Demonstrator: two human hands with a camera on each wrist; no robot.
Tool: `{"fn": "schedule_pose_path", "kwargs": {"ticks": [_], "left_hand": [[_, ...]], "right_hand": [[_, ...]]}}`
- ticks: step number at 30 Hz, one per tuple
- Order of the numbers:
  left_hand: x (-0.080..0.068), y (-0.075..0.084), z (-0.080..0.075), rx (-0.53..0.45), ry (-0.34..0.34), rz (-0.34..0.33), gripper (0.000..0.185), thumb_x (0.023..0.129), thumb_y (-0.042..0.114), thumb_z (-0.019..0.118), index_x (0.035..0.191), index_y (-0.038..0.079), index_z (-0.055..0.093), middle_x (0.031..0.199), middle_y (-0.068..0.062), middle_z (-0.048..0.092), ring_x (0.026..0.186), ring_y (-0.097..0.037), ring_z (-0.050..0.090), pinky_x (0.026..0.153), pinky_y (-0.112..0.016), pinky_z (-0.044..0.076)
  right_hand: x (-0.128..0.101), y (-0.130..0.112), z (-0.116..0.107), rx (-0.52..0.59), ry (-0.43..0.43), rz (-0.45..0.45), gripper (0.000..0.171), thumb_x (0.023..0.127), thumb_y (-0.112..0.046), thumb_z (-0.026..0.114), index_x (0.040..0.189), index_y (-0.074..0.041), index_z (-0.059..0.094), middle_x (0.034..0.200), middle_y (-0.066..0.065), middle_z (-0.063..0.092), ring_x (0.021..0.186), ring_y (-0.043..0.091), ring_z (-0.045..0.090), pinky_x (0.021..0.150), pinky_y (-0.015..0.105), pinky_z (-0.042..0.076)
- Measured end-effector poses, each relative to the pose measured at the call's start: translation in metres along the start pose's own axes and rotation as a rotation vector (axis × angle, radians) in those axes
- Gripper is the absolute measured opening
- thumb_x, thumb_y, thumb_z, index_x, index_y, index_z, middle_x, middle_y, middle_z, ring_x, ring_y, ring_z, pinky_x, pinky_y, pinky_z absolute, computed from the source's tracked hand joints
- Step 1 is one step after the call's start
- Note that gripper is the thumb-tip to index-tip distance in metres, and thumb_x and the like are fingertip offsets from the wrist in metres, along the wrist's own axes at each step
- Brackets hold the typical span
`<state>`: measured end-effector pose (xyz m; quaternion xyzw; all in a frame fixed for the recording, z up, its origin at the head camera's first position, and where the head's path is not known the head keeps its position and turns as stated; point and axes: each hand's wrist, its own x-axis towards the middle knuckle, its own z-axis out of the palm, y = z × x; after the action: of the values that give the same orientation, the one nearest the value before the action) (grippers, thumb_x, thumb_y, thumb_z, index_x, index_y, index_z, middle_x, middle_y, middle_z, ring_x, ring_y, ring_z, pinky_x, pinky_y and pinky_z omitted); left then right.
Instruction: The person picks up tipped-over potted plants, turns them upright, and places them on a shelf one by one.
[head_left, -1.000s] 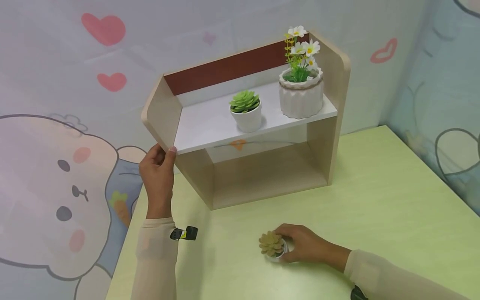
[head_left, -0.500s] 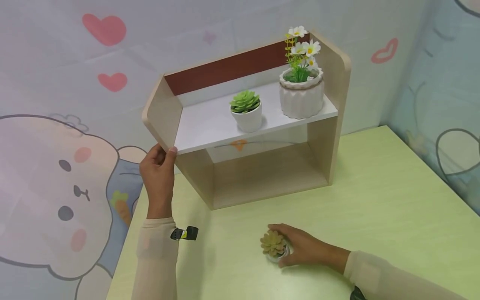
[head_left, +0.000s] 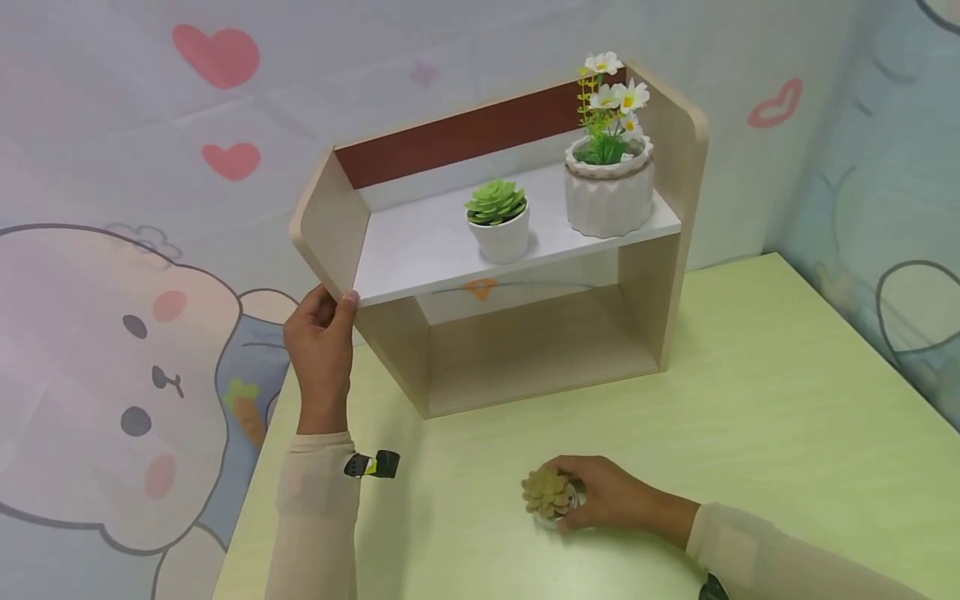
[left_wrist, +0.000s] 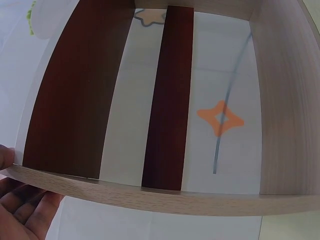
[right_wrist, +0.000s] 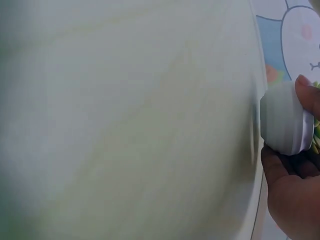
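Observation:
My left hand [head_left: 321,354] grips the front edge of the left side panel of a small wooden shelf [head_left: 543,342], thumb at the corner of the white upper board. In the left wrist view, that hand [left_wrist: 25,212] has its thumb on one side of the panel edge [left_wrist: 125,192] and fingers on the other. Low in front of the shelf, my right hand [head_left: 611,492] holds a small pot with a yellowish-brown succulent [head_left: 547,492]. The right wrist view has the pale pot [right_wrist: 284,117] between thumb and fingers, close to the tabletop [right_wrist: 150,125].
On the upper board [head_left: 408,242] stand a green succulent in a white pot [head_left: 502,237] and white daisies in a ribbed pot [head_left: 609,200], the latter near the right panel. The light green table [head_left: 780,400] meets cartoon-printed wall cloth [head_left: 97,350] behind.
The right hand's fingers have shifted around the succulent's pot, reaching farther over midway and then drawing back. The left hand keeps its hold on the shelf. The head view has moved slightly.

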<state>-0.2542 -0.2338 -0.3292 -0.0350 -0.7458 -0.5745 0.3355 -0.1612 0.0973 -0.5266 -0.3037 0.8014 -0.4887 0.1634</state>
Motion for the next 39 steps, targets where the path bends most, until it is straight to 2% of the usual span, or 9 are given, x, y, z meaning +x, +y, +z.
{"fn": "schedule_pose_path", "kwargs": {"ticks": [7,13,20,26,31,35,38,39], "left_hand": [[0.001,-0.003,0.000,0.001,-0.003,-0.013,0.034,0.098,0.009,0.070,0.131,0.002,0.072,0.123,-0.015,0.074,0.110,-0.022,0.072,0.097,-0.034,0.056],[0.002,-0.004,-0.001,0.029,-0.004,-0.009,0.035,0.099,0.011,0.070,0.132,0.003,0.072,0.125,-0.015,0.074,0.112,-0.023,0.072,0.099,-0.036,0.055],[0.001,-0.004,0.000,0.027,-0.002,-0.015,0.036,0.099,0.008,0.069,0.134,0.000,0.070,0.125,-0.016,0.073,0.112,-0.024,0.072,0.098,-0.035,0.055],[0.002,-0.003,0.001,0.020,0.001,-0.020,0.036,0.099,0.006,0.069,0.134,0.001,0.070,0.124,-0.016,0.074,0.111,-0.024,0.072,0.096,-0.033,0.055],[0.002,-0.002,0.001,0.016,-0.008,-0.026,0.035,0.097,0.008,0.072,0.131,0.000,0.072,0.122,-0.015,0.075,0.109,-0.023,0.072,0.095,-0.033,0.056],[0.002,-0.002,-0.001,0.022,-0.006,-0.026,0.034,0.097,0.008,0.072,0.130,0.000,0.072,0.120,-0.015,0.075,0.107,-0.022,0.073,0.094,-0.031,0.056],[0.003,-0.001,-0.002,0.012,-0.012,-0.020,0.034,0.097,0.008,0.072,0.130,0.000,0.072,0.120,-0.016,0.075,0.106,-0.022,0.073,0.092,-0.030,0.056],[0.003,-0.001,-0.003,0.011,-0.015,-0.017,0.034,0.097,0.008,0.072,0.130,0.000,0.072,0.120,-0.016,0.075,0.106,-0.021,0.073,0.092,-0.030,0.056]], "right_hand": [[0.006,-0.016,-0.014,0.070,-0.012,-0.018,0.062,0.085,-0.021,0.089,0.141,-0.010,0.062,0.134,0.000,0.066,0.125,0.023,0.063,0.108,0.041,0.049],[0.024,-0.040,-0.031,0.128,-0.021,-0.085,0.062,0.087,-0.017,0.088,0.142,-0.007,0.061,0.136,0.003,0.065,0.124,0.021,0.063,0.109,0.035,0.048],[0.042,-0.082,-0.052,0.090,-0.008,-0.107,0.060,0.085,-0.015,0.089,0.139,-0.008,0.062,0.131,0.000,0.066,0.120,0.018,0.064,0.107,0.033,0.050],[0.054,-0.112,-0.067,0.005,0.043,-0.103,0.058,0.085,-0.022,0.090,0.135,-0.009,0.065,0.126,0.000,0.069,0.121,0.021,0.065,0.103,0.038,0.052],[0.067,-0.136,-0.079,-0.007,0.066,-0.080,0.065,0.084,-0.021,0.089,0.139,-0.003,0.062,0.130,0.004,0.069,0.125,0.024,0.063,0.106,0.043,0.050],[0.081,-0.157,-0.090,-0.031,0.087,-0.127,0.064,0.082,-0.014,0.089,0.138,0.001,0.062,0.129,0.008,0.070,0.122,0.024,0.063,0.107,0.043,0.048],[0.091,-0.174,-0.097,-0.073,0.102,-0.123,0.064,0.081,-0.014,0.090,0.137,0.001,0.062,0.128,0.010,0.071,0.119,0.024,0.064,0.106,0.043,0.048],[0.094,-0.180,-0.099,-0.082,0.106,-0.118,0.065,0.080,-0.014,0.090,0.137,0.001,0.062,0.133,0.011,0.068,0.121,0.024,0.063,0.107,0.042,0.048]]}}
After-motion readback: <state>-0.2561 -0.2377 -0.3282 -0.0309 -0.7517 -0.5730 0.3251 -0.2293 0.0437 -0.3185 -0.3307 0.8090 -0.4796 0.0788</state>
